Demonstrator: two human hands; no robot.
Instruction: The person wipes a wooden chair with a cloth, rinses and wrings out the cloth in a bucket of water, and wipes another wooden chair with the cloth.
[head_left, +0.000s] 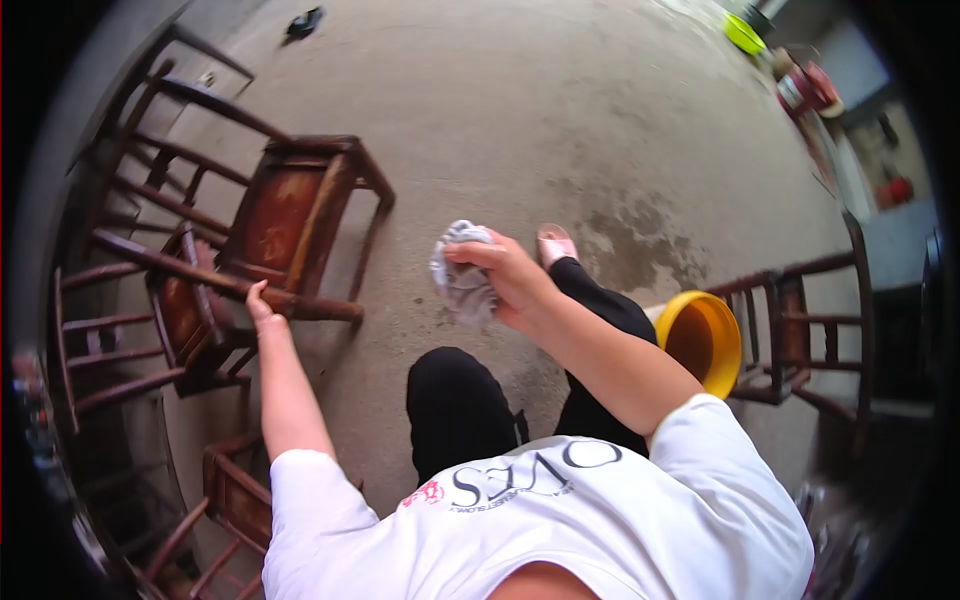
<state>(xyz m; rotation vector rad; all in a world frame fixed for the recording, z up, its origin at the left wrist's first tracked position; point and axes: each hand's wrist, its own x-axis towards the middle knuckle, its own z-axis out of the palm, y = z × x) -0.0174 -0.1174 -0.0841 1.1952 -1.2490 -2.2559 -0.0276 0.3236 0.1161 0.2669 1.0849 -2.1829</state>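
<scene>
Head view, single frame. Right hand (510,280): raised mid-frame, fingers closed around a bunched grey cloth (462,275), which hangs out of the grip toward the left. Left hand (263,303): arm stretched forward, fingers curled over a dark wooden rail (225,282) of a tipped chair (290,215); whether the grip is firm cannot be told. Rail: long axis runs from upper left down to lower right, ending just right of the left hand. Relation of note: the chair lies left of the cloth, with bare floor (520,110) between; the left hand is already on the wood, the right hand is near but apart from it. Chair seat: reddish, tilted on edge, legs pointing right. Further dark chairs (120,330) stacked behind and below, frames interlocked. Yellow bucket (705,340): right of the person's black-trousered knees, beside another chair frame (800,330). Nothing stands between cloth and rail. Damp patch (640,235) on floor beyond the right hand. One foot in a pale slipper (555,243) shows just past the right hand.
</scene>
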